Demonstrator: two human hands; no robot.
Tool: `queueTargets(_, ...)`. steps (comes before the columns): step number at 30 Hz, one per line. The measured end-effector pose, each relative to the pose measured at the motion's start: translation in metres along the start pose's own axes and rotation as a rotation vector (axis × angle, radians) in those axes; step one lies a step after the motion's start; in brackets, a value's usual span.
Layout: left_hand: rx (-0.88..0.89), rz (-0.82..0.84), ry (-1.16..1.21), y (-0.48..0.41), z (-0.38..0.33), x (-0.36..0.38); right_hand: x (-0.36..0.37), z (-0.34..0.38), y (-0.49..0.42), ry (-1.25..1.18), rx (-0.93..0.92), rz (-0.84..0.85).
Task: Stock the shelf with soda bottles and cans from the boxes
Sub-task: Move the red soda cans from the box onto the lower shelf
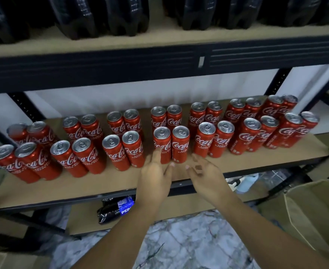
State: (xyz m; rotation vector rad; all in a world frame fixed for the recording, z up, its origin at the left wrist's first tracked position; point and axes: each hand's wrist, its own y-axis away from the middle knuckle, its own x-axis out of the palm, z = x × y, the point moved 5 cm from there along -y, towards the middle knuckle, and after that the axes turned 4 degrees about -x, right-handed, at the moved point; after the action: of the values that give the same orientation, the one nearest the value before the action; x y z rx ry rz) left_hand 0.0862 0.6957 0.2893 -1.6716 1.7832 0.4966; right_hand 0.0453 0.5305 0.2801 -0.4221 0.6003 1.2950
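Note:
Several red Coca-Cola cans stand in pairs, two rows deep, across the middle shelf board (105,183). A front pair of cans (171,144) stands at the centre. My left hand (154,177) is spread just in front of that pair, its fingertips at the base of the left can. My right hand (206,173) hovers beside it with relaxed fingers, a little short of the right can, holding nothing. Dark soda bottles (128,14) fill the upper shelf.
A Pepsi bottle (117,208) lies on its side on the lowest shelf board. An open cardboard box (311,210) stands on the marble floor at the right. The black shelf beam (159,65) crosses above the cans. A black upright (278,80) stands at the back right.

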Motion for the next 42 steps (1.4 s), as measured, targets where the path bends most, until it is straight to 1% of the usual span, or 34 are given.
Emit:
queueTargets(3,-0.083,-0.036,0.045,-0.010,0.007,0.004,0.010,-0.008,-0.021,-0.018,0.077,-0.006)
queueTargets(5,-0.136,-0.034,0.066,-0.015,0.015,0.010,0.021,-0.012,-0.033,-0.043,0.087,-0.025)
queueTargets(9,-0.170,-0.030,0.071,-0.027,0.030,0.020,0.037,-0.014,-0.051,-0.115,0.072,-0.078)
queueTargets(12,-0.162,-0.022,0.081,-0.034,0.034,0.022,0.039,-0.016,-0.055,-0.136,0.095,-0.136)
queueTargets(16,-0.144,-0.003,0.083,-0.036,0.031,0.019,0.039,-0.015,-0.054,-0.142,0.094,-0.152)
queueTargets(20,-0.102,0.022,0.055,-0.032,0.026,0.014,0.037,-0.012,-0.050,-0.170,0.086,-0.095)
queueTargets(25,-0.032,0.070,-0.036,-0.015,0.012,-0.004,0.016,0.002,-0.024,-0.092,0.030,-0.044)
queueTargets(28,0.022,0.125,-0.105,-0.001,-0.003,-0.020,-0.003,0.020,-0.002,-0.055,-0.088,0.010)
queueTargets(30,0.034,0.180,-0.147,0.010,-0.015,-0.031,-0.017,0.037,0.013,0.034,-0.182,0.051)
queueTargets(33,0.061,0.219,-0.193,0.024,-0.032,-0.055,-0.034,0.067,0.034,0.155,-0.270,0.125)
queueTargets(36,0.079,0.232,-0.235,0.037,-0.051,-0.085,-0.040,0.089,0.050,0.283,-0.305,0.187)
queueTargets(39,0.055,0.241,-0.304,0.047,-0.064,-0.114,-0.045,0.106,0.064,0.386,-0.322,0.199)
queueTargets(42,0.008,0.321,-0.366,0.058,-0.068,-0.132,-0.057,0.123,0.081,0.421,-0.292,0.221)
